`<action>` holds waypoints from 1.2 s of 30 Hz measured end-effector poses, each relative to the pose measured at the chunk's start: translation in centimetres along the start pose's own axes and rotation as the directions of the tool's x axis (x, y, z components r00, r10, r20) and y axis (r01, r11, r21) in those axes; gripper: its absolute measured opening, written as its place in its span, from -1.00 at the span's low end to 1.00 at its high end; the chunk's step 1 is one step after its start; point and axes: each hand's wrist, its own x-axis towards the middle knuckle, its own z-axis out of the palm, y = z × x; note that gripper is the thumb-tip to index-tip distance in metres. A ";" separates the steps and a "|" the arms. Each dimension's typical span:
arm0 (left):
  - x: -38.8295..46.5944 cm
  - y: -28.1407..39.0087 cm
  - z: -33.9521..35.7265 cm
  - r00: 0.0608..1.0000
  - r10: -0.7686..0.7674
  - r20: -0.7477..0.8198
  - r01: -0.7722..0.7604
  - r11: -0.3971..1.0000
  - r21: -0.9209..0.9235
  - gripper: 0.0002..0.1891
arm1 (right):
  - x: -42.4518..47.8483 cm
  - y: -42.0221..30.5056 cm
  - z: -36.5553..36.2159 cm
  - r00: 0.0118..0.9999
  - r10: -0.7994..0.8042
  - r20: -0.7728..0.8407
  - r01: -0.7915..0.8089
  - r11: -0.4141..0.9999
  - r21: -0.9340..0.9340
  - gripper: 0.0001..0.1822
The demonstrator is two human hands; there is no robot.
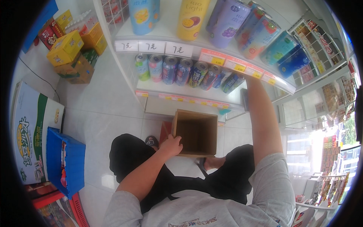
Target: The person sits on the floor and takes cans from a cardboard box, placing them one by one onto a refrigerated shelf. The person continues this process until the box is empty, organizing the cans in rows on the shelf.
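My left hand (171, 145) grips the near left rim of an open cardboard box (211, 136) between my knees; no contents show in its dark inside. My right arm reaches up to the right end of the shelving, and the hand is mostly hidden behind the upper shelf's edge, so what it touches cannot be told. Nearest to it stands a dark green drink can (232, 83), at the end of a row of cans on the lower shelf (158, 88). Taller-looking cans, among them a yellow can (192, 20) and a purple can (229, 24), stand on the upper shelf.
The upper shelf's edge (178, 49) juts out above the lower row and bears price tags. A white post (120, 65) borders the shelving on the left. Yellow cartons (65, 48), a blue crate (76, 161) and a large printed carton (29, 136) stand at the left. Wire racks (309, 105) are at the right.
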 end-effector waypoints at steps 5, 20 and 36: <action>0.0 -0.2 0.3 1.000 0.004 -0.013 -0.004 1.000 -0.015 -0.41 | 0.1 -0.3 0.8 1.000 0.000 0.009 0.000 1.000 -0.002 -0.30; 0.1 -0.4 0.1 1.000 -0.001 0.012 0.002 0.999 -0.044 -0.39 | 2.4 -0.4 4.0 1.000 -0.006 0.015 0.005 1.000 0.019 -0.33; 0.0 -0.4 -0.3 1.000 0.022 0.001 -0.022 0.998 -0.052 -0.40 | 2.6 0.6 3.7 1.000 0.008 0.025 -0.009 0.999 0.034 -0.36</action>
